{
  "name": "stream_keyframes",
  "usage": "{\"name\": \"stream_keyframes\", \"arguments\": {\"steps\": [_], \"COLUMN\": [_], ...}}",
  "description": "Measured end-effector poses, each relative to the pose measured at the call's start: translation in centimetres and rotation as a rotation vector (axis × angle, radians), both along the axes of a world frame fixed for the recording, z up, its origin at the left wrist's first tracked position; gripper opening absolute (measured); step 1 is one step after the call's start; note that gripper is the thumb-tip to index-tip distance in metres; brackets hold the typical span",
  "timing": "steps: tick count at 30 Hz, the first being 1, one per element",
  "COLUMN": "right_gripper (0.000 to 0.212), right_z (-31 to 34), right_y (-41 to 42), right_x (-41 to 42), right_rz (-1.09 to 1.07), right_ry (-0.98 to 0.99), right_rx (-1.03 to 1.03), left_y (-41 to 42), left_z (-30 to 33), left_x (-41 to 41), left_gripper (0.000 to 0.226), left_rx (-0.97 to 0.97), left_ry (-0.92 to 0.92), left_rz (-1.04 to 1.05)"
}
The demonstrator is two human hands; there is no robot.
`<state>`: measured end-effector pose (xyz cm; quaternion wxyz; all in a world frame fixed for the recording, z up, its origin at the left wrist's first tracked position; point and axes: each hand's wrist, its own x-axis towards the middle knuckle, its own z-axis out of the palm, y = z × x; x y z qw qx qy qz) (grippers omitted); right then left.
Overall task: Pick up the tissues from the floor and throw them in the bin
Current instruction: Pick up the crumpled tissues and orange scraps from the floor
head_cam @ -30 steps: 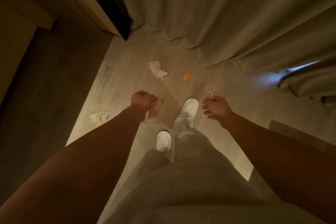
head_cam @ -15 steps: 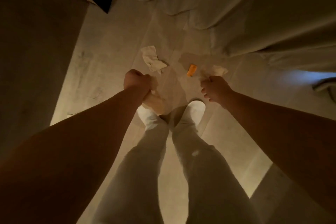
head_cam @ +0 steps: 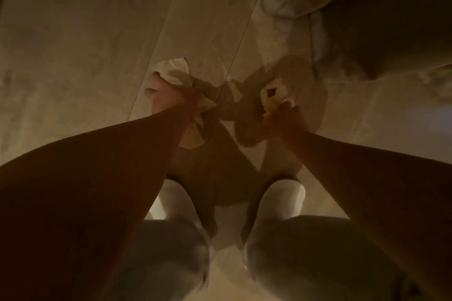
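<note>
Both hands low over floor, gathering tissues.
Left hand (head_cam: pixel 168 98) at frame centre-left, fingers clamped on a tissue wad (head_cam: pixel 177 73); right hand (head_cam: pixel 285 115) pinches another tissue (head_cam: pixel 274 93) centre-right, freeing floor (head_cam: pixel 73 56). Bin unseen.
</note>
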<state>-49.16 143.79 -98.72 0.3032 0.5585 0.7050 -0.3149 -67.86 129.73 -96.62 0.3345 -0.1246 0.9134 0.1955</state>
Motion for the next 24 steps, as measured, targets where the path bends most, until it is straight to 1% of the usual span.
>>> {"name": "stream_keyframes", "arguments": {"steps": [1, 2, 4, 6, 8, 10, 12, 14, 16, 17, 19, 21, 24], "right_gripper": [0.069, 0.074, 0.091, 0.104, 0.107, 0.109, 0.101, 0.081, 0.063, 0.057, 0.052, 0.05, 0.046], "right_z": [-1.0, -1.6, -2.4, -2.9, -3.2, -3.4, -3.4, -3.8, -4.3, -4.5, -4.8, -4.9, -4.0], "right_y": [-0.3, -0.6, -1.3, -1.8, -2.3, -2.6, -2.3, -1.8, -1.5, -1.5, -1.4, -1.1, -0.8], "right_x": [0.1, 0.3, 0.7, 1.0, 1.1, 1.3, 1.7, 2.2, 2.7, 2.8, 2.8, 2.4, 1.6], "right_rz": [-0.052, -0.059, 0.034, 0.102, 0.125, 0.155, 0.186, 0.242, 0.287, 0.3, 0.283, 0.259, 0.158], "right_ry": [0.004, 0.008, -0.01, -0.011, 0.017, 0.048, 0.076, 0.115, 0.18, 0.209, 0.235, 0.213, 0.197], "right_rx": [0.044, 0.1, 0.247, 0.341, 0.349, 0.339, 0.299, 0.281, 0.258, 0.248, 0.242, 0.243, 0.14], "left_y": [0.1, 0.2, 0.1, -0.3, -0.9, -1.7, -2.4, -2.8, -3.0, -3.1, -3.1, -3.1, -3.8], "left_z": [-1.3, -2.2, -3.4, -4.1, -4.9, -5.4, -5.7, -5.8, -5.8, -5.8, -5.6, -5.2, -4.4], "left_x": [-0.1, -0.2, -0.2, 0.2, 0.7, 1.0, 1.1, 1.3, 1.6, 1.7, 2.1, 2.8, 4.1], "left_gripper": [0.101, 0.105, 0.104, 0.097, 0.085, 0.078, 0.073, 0.061, 0.053, 0.049, 0.041, 0.037, 0.038], "left_rx": [-0.013, -0.015, -0.007, -0.037, -0.05, -0.06, -0.054, 0.024, 0.016, -0.002, -0.022, -0.027, 0.027], "left_ry": [0.025, 0.047, 0.084, 0.086, 0.084, 0.077, 0.041, 0.027, 0.033, 0.034, 0.027, -0.011, -0.118], "left_rz": [-0.013, -0.025, -0.027, -0.045, -0.077, -0.114, -0.157, -0.149, -0.195, -0.229, -0.288, -0.311, -0.274]}}
